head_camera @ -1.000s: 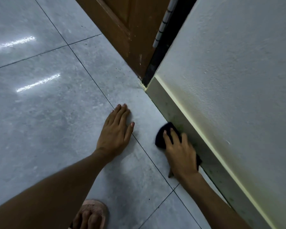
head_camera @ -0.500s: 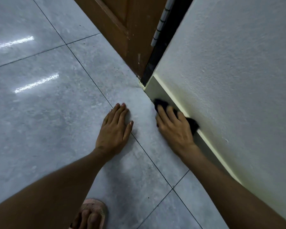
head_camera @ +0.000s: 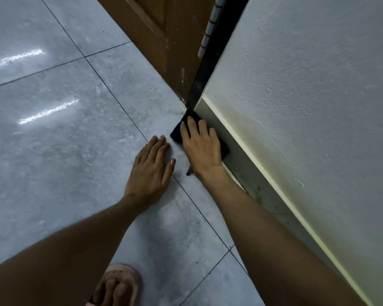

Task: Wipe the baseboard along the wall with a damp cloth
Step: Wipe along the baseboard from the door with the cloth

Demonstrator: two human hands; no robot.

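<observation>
A grey baseboard (head_camera: 248,173) with a pale top edge runs along the foot of the white wall (head_camera: 307,96) on the right. My right hand (head_camera: 201,146) presses a dark cloth (head_camera: 177,133) flat against the baseboard's lower part, close to its end by the door. Most of the cloth is hidden under the hand. My left hand (head_camera: 150,171) lies flat on the grey tiled floor (head_camera: 64,151) just left of the right hand, fingers spread, holding nothing.
A brown wooden door (head_camera: 170,40) stands at the top, with a dark gap and a hinge strip (head_camera: 210,25) between it and the wall. My foot in a pink slipper (head_camera: 117,286) is at the bottom edge. Green specks mark the baseboard lower down.
My right hand has slid the cloth along the baseboard towards the door, then dropped from the top edge to the lower part near the floor. The left hand stays planted.
</observation>
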